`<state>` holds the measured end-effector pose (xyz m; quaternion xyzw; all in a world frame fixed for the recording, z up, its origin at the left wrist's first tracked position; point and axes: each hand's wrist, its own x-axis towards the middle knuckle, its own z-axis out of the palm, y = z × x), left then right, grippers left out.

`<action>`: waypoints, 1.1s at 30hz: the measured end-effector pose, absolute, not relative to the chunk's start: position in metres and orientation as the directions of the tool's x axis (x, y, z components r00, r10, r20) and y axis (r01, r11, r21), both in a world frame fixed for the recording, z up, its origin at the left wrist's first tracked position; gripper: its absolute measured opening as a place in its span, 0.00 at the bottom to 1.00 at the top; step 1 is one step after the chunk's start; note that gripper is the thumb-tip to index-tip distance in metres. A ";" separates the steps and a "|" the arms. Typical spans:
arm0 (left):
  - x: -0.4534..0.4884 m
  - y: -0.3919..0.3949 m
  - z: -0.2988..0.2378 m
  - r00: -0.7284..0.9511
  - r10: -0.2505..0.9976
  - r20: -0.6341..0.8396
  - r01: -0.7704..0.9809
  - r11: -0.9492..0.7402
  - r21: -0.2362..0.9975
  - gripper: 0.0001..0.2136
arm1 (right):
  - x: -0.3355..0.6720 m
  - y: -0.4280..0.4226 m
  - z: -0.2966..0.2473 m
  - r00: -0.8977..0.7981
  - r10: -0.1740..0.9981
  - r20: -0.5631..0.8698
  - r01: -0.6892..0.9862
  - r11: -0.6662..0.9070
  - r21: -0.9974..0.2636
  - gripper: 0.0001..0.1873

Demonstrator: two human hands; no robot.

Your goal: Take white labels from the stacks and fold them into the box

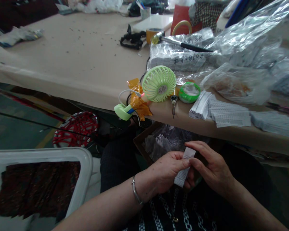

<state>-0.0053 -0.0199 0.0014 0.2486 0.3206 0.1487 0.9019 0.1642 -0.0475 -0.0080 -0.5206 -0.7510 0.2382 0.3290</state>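
Note:
A narrow white printed label (pixel 182 177) is pinched in my left hand (pixel 166 170), its thumb lying across the front. My right hand (pixel 214 168) grips the same label, with thumb against it near the left thumb and index finger at its upper end. Whether it is one slip or a small stack, I cannot make out. Both hands are above my lap, below the table edge. Fanned white labels (pixel 228 112) lie at that edge, beside a green-rimmed round roll (pixel 189 92) and a tool with a pointed metal tip (pixel 173 104).
A green fan (pixel 159 84) is fixed to the table edge with orange tape (pixel 141 107). Behind it are wrapped bundles (pixel 178 59), a hammer (pixel 183 44) and clear plastic bags (pixel 240 83). A box of plastic bags (pixel 163 141) sits beneath. Dark patterned fabric fills a white bin (pixel 85 160).

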 end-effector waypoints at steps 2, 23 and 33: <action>-0.005 -0.020 0.001 0.747 0.430 -0.507 -0.115 0.835 0.539 0.20 | 0.163 -0.047 -0.009 -0.258 0.933 0.252 0.632 0.360 -0.686 0.17; -0.011 -0.016 0.001 0.642 0.574 -0.508 -0.203 0.767 0.609 0.14 | 0.145 -0.031 -0.014 -0.005 0.993 -0.116 0.202 -0.113 -0.973 0.11; -0.015 -0.005 0.004 0.525 0.716 -0.459 -0.220 0.636 0.740 0.14 | 0.124 -0.005 -0.009 -0.111 0.940 -0.324 -0.160 -0.339 -0.927 0.11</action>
